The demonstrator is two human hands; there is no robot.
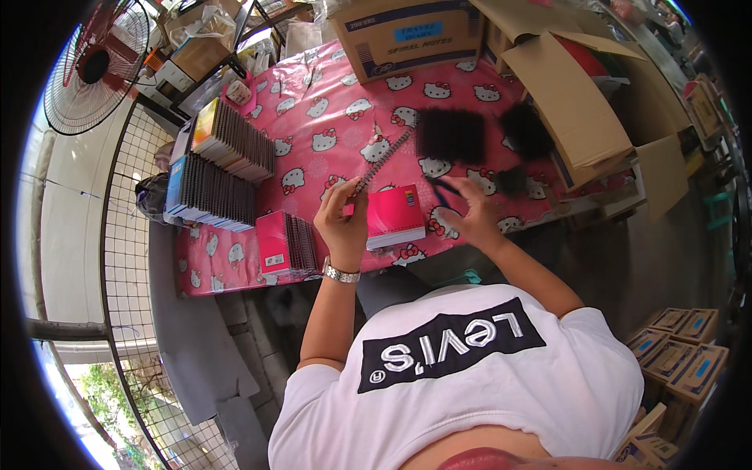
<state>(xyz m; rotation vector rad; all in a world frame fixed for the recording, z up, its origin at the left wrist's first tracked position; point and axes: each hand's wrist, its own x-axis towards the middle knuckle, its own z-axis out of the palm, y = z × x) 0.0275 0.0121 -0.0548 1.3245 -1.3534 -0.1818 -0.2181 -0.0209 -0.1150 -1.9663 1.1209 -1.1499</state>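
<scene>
Between the fingers of my left hand (342,223), a dark spiral binding coil (384,161) slants up and to the right. My right hand (475,213) is curled around the handles of dark blue pliers (443,190), its thumb and fingers spread on either side. Below and between the hands lies a pink-covered notebook block (397,213) with white page edges; my left hand hides its left end. A short row of pink spiral notebooks (286,244) stands left of my left wrist. Black heaps, apparently coils (452,135), sit beyond my right hand.
Tall stacks of spiral notebooks (210,192) occupy the table's left side. A closed carton (411,39) stands at the back, and an open carton (583,110) with raised flaps at the right. A fan (95,66) is far left; several small boxes (674,352) are low right.
</scene>
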